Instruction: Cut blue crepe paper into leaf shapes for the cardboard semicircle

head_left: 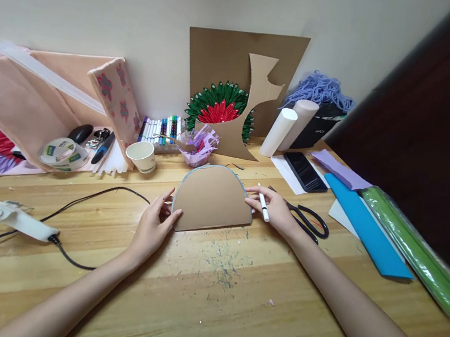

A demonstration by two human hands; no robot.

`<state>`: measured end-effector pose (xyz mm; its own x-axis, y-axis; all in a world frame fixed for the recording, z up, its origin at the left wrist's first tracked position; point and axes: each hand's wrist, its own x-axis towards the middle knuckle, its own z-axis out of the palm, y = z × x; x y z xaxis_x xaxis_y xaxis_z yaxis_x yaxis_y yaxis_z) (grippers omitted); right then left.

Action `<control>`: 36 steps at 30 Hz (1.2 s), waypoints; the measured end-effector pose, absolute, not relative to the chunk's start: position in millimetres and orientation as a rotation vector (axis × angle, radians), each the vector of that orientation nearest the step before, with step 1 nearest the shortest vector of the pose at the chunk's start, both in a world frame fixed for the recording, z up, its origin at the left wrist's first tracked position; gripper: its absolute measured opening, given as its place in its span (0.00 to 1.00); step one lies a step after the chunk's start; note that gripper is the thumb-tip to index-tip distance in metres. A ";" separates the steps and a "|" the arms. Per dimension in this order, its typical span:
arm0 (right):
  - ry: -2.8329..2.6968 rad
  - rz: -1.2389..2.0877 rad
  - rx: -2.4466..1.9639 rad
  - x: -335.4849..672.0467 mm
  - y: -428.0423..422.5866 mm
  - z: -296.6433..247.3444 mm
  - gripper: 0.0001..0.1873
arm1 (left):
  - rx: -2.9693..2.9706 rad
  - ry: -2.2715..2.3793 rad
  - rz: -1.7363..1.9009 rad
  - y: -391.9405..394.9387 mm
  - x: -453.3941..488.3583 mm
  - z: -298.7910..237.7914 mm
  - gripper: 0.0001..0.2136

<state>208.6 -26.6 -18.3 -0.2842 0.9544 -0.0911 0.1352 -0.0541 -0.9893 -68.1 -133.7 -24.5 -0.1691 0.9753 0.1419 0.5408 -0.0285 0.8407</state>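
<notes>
Across the middle of the worktop [200, 331], one half-round cardboard panel [214, 198] lies with its straight edge near and its curve far. It looks light and fairly stiff, likely to bend or crease if squeezed in the middle but hardly slippery. The curved rim shows a bluish edging, probably best not rubbed; the two lower corners seem the surest places to take hold. The left hand [162, 210] has its grip pinching the left corner, thumb over the card. The right hand [270, 203] has its grip closed on one white pen [263, 207], fingertips at the panel's right edge; whether they also press the card I cannot tell.

Counting from near to far: scattered scraps [227, 264], too many and too small to count, lie just nearer than the panel. One glue gun [26, 222] lies to the left; one pair of scissors [312, 224] lies partly hidden beyond the right forearm. Farther on are one paper cup [141, 157], one tape roll [63, 154], one phone [305, 172] and one purple bowl [195, 155]. Behind them stand a row of markers [160, 131], packed too tightly to count, and two rolls, a white one [277, 134] and a greyish one [303, 118]. Farthest, one cardboard offcut [256, 97] leans before one green-and-red fan [219, 111] and one large cardboard sheet [219, 55].
</notes>
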 end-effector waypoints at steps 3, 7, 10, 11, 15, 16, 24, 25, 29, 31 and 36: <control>-1.519 1.447 -1.200 209.3 -25.2 -22.2 0.20 | 1.656 1.762 1.050 -133.5 -67.9 -23.7 0.25; -1.578 1.086 -1.198 212.7 -28.6 -20.7 0.19 | 1.701 1.794 1.028 -133.0 -67.0 -23.0 0.24; -1.608 0.869 -1.139 209.0 -40.7 -13.9 0.20 | 1.727 1.801 1.030 -132.9 -66.4 -22.9 0.23; -1.636 0.897 -1.085 205.2 -46.8 -12.0 0.20 | 1.731 1.799 1.031 -133.0 -66.2 -23.0 0.23; -1.757 1.287 -0.859 179.5 -74.3 -11.6 0.13 | 1.741 1.788 1.045 -133.3 -66.1 -24.7 0.22; -1.819 1.362 -0.840 172.8 -79.7 -12.8 0.11 | 1.742 1.785 1.048 -133.3 -66.2 -25.2 0.21; -2.161 1.306 -0.907 157.2 -86.9 -15.6 0.04 | 1.741 1.777 1.029 -134.0 -65.9 -25.4 0.24; -2.186 1.291 -0.892 157.8 -86.6 -15.0 0.04 | 1.740 1.778 1.027 -134.0 -65.8 -25.3 0.24; -2.253 1.195 -0.848 158.2 -86.3 -15.1 0.05 | 1.732 1.771 1.031 -134.1 -65.6 -25.6 0.24; -2.268 1.157 -0.838 157.8 -86.3 -16.7 0.05 | 1.730 1.765 1.036 -134.0 -65.6 -25.9 0.23; -2.303 1.127 -0.838 157.7 -86.2 -17.8 0.05 | 1.740 1.760 1.028 -133.7 -66.5 -26.9 0.23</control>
<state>157.7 -86.2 -17.8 -0.7195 0.6841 0.1200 0.3251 0.4844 -0.8122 -66.5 -133.7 -26.9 -0.0963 0.9790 0.1795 0.6369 -0.0780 0.7670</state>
